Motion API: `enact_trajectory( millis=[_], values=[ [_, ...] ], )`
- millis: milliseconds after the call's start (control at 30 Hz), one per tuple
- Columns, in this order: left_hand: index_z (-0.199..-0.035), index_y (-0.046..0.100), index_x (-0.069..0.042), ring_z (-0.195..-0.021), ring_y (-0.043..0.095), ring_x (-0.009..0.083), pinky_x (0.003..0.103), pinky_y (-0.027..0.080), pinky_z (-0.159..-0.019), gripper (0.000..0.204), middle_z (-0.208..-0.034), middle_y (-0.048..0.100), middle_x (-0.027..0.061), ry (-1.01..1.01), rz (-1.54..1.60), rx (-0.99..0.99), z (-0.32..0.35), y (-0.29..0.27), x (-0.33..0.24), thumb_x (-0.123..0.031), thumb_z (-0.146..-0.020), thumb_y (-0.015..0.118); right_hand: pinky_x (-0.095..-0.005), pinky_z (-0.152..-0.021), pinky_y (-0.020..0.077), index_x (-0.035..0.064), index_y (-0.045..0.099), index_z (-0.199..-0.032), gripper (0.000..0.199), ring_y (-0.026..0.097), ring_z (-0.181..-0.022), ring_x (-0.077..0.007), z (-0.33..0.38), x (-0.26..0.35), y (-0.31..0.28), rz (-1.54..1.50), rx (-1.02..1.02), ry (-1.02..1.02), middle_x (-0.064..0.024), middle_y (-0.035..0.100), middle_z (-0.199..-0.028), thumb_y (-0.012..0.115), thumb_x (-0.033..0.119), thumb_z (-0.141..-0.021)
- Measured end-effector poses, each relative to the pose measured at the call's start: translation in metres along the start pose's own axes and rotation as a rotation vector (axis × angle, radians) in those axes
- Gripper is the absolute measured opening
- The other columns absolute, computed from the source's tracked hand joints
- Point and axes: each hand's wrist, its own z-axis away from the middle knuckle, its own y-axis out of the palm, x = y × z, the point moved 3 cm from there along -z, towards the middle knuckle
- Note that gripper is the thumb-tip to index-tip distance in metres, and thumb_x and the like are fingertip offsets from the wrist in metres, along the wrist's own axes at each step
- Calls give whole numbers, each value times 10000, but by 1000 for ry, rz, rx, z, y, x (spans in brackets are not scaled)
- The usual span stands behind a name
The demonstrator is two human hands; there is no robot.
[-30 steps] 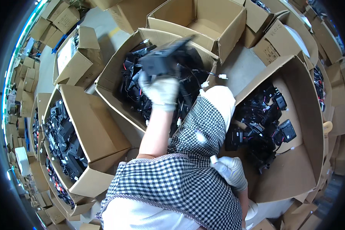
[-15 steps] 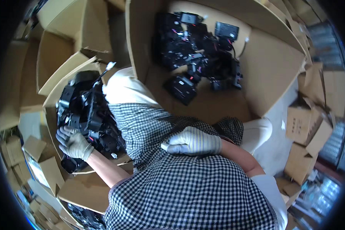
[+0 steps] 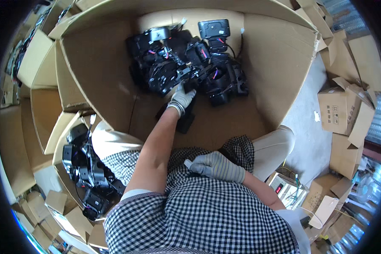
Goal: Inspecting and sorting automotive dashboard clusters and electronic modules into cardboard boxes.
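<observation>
My left hand (image 3: 183, 100), in a pale striped glove, reaches into the large cardboard box (image 3: 279, 72). Its fingers close on a black plastic part (image 3: 189, 86) at the near side of the pile; the fingertips are partly hidden. Black plastic assemblies (image 3: 165, 76) with wires and small connectors lie heaped there. Beneath the left wrist another black part (image 3: 185, 123) rests on the box floor. In front of my checked apron, my right hand (image 3: 219, 167), gloved too, is closed around a small white piece (image 3: 188, 163) that sticks out past the thumb.
Left of my leg stands a smaller carton holding more black assemblies (image 3: 89, 173). Open cartons (image 3: 42, 118) crowd the left side. On the right are a printed cardboard box (image 3: 336, 110) and a white device with a red display (image 3: 287, 189), cables around it.
My left hand has left the carton on the left and moved into the large box, onto the black parts. My right hand keeps the white piece near my lap. The view has shifted.
</observation>
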Motion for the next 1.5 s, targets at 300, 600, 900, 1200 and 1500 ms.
enact_trajectory(
  millis=[300, 600, 900, 1200, 1500],
  values=[
    [-1198, 566, -87, -704, 478, 49, 224, 411, -593, 375, -877, 582, -37, 200, 586, 54, 50, -2, -38, -376, -961, 523, -257, -540, 469, 42, 663, -881, 326, 591, -589, -122, 35, -33, -48, -203, -343, 98, -52, 610, -669, 552, 342, -945],
    [-1221, 529, -22, -1019, 604, 259, 335, 464, -882, 472, -1150, 598, 161, 730, 297, -186, 180, -88, -142, -417, -977, 443, -200, -461, 358, 18, 646, -886, 305, 431, -486, -34, 27, 25, -83, -473, -550, -23, 16, 514, -589, 535, 296, -945],
    [-1239, 549, -46, -1092, 593, 247, 348, 446, -955, 489, -1160, 625, 109, 654, 257, 384, 236, -70, -108, -441, -964, 459, -233, -487, 335, 10, 664, -856, 233, 419, -532, -50, 37, 25, -54, -170, -353, -115, 17, 512, -610, 546, 201, -920],
    [-1180, 590, -79, -916, 670, 281, 365, 541, -797, 351, -1042, 670, 112, 1024, -146, 241, 261, -73, -103, -308, -916, 572, -271, -564, 434, 36, 725, -882, 290, 520, -575, -91, 39, 5, -57, -10, 83, 2, -31, 611, -637, 622, 307, -885],
    [-1017, 607, -35, -792, 647, 248, 362, 514, -727, 332, -857, 650, 105, 863, 335, 655, 257, -68, -97, -342, -964, 492, -247, -695, 463, 29, 698, -889, 291, 545, -681, -85, 34, -24, -20, -303, 84, 79, -6, 616, -714, 610, 305, -917]
  ],
)
